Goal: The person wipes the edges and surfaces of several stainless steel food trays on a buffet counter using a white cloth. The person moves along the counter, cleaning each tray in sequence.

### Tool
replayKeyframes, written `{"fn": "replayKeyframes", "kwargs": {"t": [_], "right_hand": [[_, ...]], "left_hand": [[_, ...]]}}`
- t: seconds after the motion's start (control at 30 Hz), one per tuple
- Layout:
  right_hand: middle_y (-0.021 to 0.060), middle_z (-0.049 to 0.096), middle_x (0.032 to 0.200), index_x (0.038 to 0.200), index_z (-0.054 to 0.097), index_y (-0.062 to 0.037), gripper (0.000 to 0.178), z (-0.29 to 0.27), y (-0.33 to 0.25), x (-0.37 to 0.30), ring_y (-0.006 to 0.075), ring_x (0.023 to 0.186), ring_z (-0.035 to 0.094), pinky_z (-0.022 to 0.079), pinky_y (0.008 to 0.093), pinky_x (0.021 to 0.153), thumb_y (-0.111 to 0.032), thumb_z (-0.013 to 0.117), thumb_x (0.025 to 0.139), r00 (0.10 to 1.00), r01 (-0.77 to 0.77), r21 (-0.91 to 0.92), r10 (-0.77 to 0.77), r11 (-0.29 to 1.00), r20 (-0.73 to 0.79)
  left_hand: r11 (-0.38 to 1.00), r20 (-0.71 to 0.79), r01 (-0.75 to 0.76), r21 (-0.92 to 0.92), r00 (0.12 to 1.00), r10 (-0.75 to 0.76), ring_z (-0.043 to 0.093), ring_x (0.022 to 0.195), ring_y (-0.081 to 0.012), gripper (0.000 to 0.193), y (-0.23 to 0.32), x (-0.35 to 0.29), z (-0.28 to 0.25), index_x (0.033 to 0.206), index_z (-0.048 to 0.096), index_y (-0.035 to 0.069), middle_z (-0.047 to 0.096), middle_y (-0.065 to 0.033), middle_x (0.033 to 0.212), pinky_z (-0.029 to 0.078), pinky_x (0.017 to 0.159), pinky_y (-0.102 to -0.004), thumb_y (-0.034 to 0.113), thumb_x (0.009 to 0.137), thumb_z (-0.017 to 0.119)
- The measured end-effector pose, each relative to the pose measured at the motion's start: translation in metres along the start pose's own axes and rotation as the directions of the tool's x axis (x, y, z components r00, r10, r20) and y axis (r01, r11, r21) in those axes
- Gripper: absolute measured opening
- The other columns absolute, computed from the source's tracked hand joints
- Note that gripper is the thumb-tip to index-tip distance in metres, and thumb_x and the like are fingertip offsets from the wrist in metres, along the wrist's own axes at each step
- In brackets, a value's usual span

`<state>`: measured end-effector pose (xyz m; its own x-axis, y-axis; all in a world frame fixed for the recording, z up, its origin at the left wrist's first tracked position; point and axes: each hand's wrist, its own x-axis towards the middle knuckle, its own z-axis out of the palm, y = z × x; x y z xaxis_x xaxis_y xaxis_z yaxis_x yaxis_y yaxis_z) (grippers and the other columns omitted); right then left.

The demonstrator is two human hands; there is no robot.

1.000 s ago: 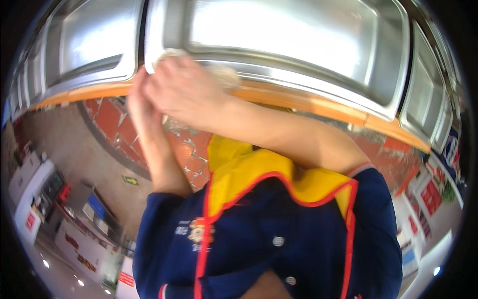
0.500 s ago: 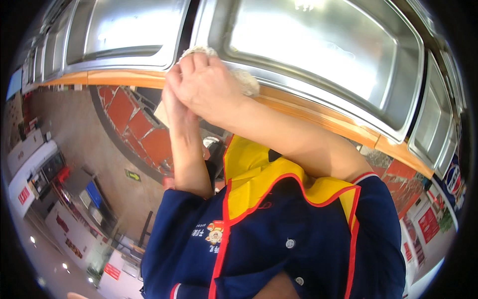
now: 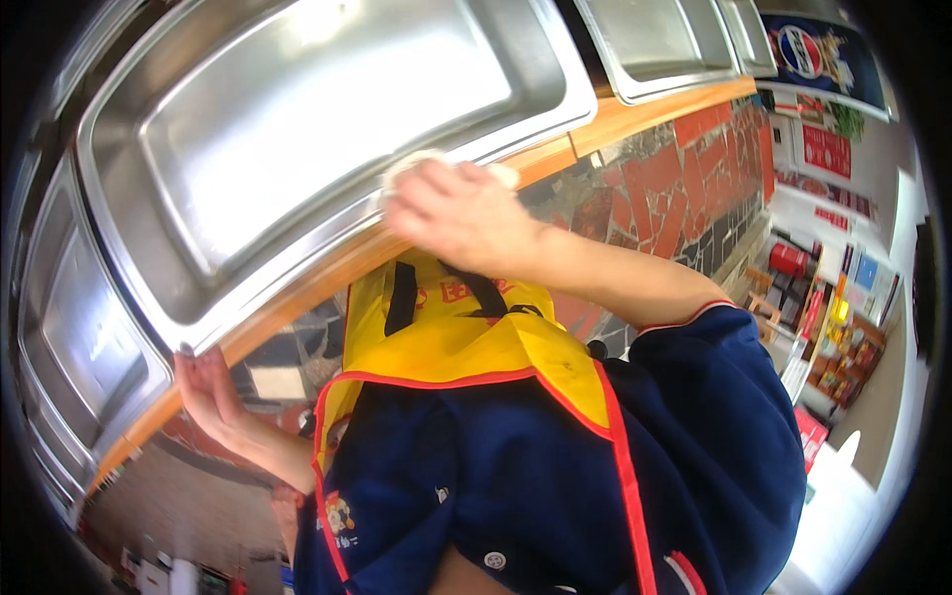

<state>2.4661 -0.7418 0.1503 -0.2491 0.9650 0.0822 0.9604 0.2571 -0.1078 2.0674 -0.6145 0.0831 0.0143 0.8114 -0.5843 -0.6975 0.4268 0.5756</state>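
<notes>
**Pale cloth [image 3: 409, 162] under the right hand [image 3: 461, 213], at the near rim of a steel pan [image 3: 327, 129]**

The cloth is on the near rim of the large pan, and parts of it show at both sides of the fingers. The right hand lies over it with its fingers bent and drawn together, so it seems to have hold of the cloth; the thumb I cannot see clearly. I judge that the step in hand is wiping this rim. The next move would call for the cloth kept flat against the metal, with even pressure and without catching on the edge.

The left hand [image 3: 210, 387] is at the pan's near left corner, fingertips at the rim. Its fingers look close together, but I cannot tell whether they grip the corner or only rest there.

Below the rim runs a wooden edge [image 3: 550, 151]. Other steel pans stand on either side, one at the left [image 3: 89, 307] and one at the right [image 3: 659, 45]. Nearest the body is a yellow apron [image 3: 451, 347] with red trim.
</notes>
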Motion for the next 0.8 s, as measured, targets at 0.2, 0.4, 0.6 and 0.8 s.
{"fn": "replayKeyframes", "kwargs": {"t": [0.2, 0.4, 0.6, 0.8], "right_hand": [[0.0039, 0.053, 0.101, 0.098, 0.054, -0.0142, 0.026, -0.021, 0.093, -0.082, 0.0210, 0.101, 0.054, 0.053, 0.0310, 0.070, -0.015, 0.058, 0.073, 0.966, -0.259, -0.164, 0.253, 0.952, -0.053], [0.0137, 0.061, 0.095, 0.097, 0.053, -0.0035, 0.031, -0.071, 0.155, -0.082, 0.0318, 0.093, 0.062, 0.053, 0.0386, 0.075, 0.002, 0.061, 0.067, 0.885, -0.379, -0.074, 0.384, 0.923, 0.265], [0.0151, 0.061, 0.098, 0.098, 0.057, -0.0041, 0.023, -0.097, 0.237, 0.005, 0.0348, 0.093, 0.061, 0.051, 0.0423, 0.078, 0.000, 0.057, 0.075, 0.936, -0.333, -0.151, 0.345, 0.931, 0.066], [0.0103, 0.062, 0.100, 0.096, 0.061, -0.0061, 0.018, -0.043, 0.315, 0.148, 0.0305, 0.100, 0.059, 0.051, 0.0401, 0.080, -0.007, 0.058, 0.078, 0.995, -0.044, -0.188, 0.025, 0.981, -0.099]], "left_hand": [[0.947, -0.173, -0.126, 0.296, 0.968, 0.183, 0.059, 0.083, -0.0144, 0.019, -0.020, 0.003, 0.011, 0.103, 0.058, 0.000, 0.063, -0.0075, 0.094, 0.052, 0.066, -0.0252, 0.010, 0.089, 0.065], [0.848, -0.099, -0.182, 0.497, 0.959, 0.264, 0.051, 0.068, -0.0097, 0.021, -0.012, -0.030, -0.001, 0.093, 0.060, 0.001, 0.057, -0.0026, 0.078, 0.043, 0.064, -0.0244, 0.021, 0.090, 0.066], [-0.091, 0.600, -0.634, 0.768, 0.662, 0.450, 0.046, 0.053, -0.0064, 0.007, -0.120, -0.086, 0.088, 0.082, 0.060, 0.006, 0.055, 0.0002, 0.067, 0.037, 0.047, -0.0200, 0.007, 0.089, 0.061], [-0.314, 0.975, -0.926, 0.209, 0.221, -0.003, 0.053, 0.076, -0.0214, 0.036, -0.216, -0.077, 0.222, 0.107, 0.060, 0.008, 0.053, -0.0072, 0.086, 0.039, 0.064, -0.0345, 0.019, 0.076, 0.074]]}}
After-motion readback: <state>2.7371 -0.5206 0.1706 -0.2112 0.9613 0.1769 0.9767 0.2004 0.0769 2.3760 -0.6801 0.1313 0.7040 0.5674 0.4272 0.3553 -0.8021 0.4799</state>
